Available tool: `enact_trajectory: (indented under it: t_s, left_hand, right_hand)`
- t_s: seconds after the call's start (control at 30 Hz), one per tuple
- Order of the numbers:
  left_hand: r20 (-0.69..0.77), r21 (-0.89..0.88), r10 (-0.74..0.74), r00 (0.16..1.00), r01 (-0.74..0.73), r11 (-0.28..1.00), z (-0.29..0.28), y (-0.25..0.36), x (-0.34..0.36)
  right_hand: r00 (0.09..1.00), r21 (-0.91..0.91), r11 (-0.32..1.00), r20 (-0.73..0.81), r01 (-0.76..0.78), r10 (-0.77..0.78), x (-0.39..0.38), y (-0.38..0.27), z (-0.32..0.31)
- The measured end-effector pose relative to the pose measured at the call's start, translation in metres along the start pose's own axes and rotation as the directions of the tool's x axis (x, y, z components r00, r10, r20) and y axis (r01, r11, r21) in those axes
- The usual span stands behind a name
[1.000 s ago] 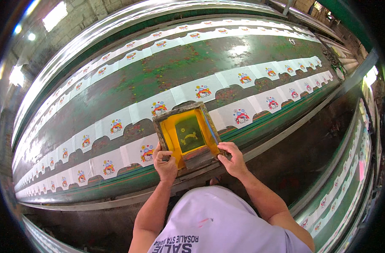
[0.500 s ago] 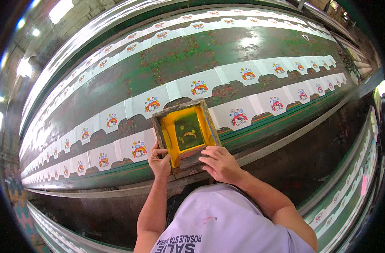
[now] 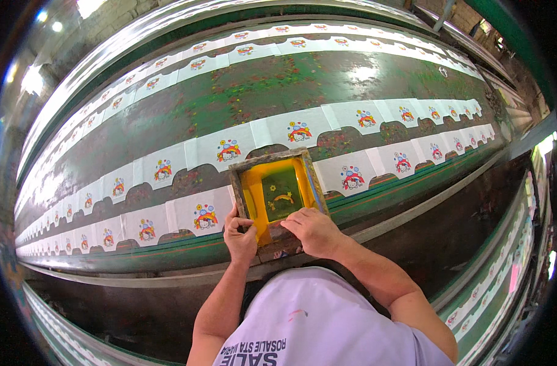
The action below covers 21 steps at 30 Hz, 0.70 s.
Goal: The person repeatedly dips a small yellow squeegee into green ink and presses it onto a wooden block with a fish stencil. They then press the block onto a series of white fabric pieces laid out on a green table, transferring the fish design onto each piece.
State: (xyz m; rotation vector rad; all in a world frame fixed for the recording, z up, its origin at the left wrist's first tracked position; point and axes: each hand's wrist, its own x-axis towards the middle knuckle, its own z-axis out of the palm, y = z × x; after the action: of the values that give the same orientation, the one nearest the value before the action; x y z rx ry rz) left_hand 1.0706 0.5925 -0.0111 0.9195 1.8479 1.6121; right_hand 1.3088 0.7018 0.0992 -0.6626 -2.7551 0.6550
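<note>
A small wooden screen-printing frame [image 3: 267,158] lies over the near row of white cloth pieces, slightly turned. Yellow ink coats the inside of its walls, around a dark green mesh [image 3: 283,194] with a small arc and flower stencil. My left hand [image 3: 240,237] is closed on the frame's left side near its close corner. Inside the frame's near end sits a reddish-brown squeegee bar [image 3: 271,234]. My right hand [image 3: 316,233] bends over the bar's right part, its fingertips pressed on it by the mesh edge. The cloth beneath the frame is mostly hidden.
Printed cloth pieces [image 3: 205,215] with colourful cartoon prints run in rows along a long green table [image 3: 254,85], to the left and right of the frame. Its near edge rail [image 3: 382,221] passes before me. Another table with printed pieces [image 3: 474,311] stands at lower right.
My right hand has shifted from the frame's near right corner inward and away from me, onto the squeegee. My left hand keeps hold of the frame's left side. The whole view has shifted slightly.
</note>
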Motion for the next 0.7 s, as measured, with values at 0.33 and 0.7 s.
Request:
enact_trajectory:
  t_s: [0.33, 0.7]
  left_hand:
    - [-0.002, -0.052, -0.004, 1.0, 0.004, 0.999, 0.004, 0.008, -0.003]
    - [0.032, 0.057, 0.033, 0.999, -0.034, 0.998, 0.002, 0.01, -0.001]
  right_hand:
    - [0.985, -0.043, 0.998, -0.16, 0.053, -0.059, -0.007, 0.003, 0.018]
    - [0.987, -0.024, 0.999, -0.152, -0.048, 0.043, 0.111, 0.079, 0.004]
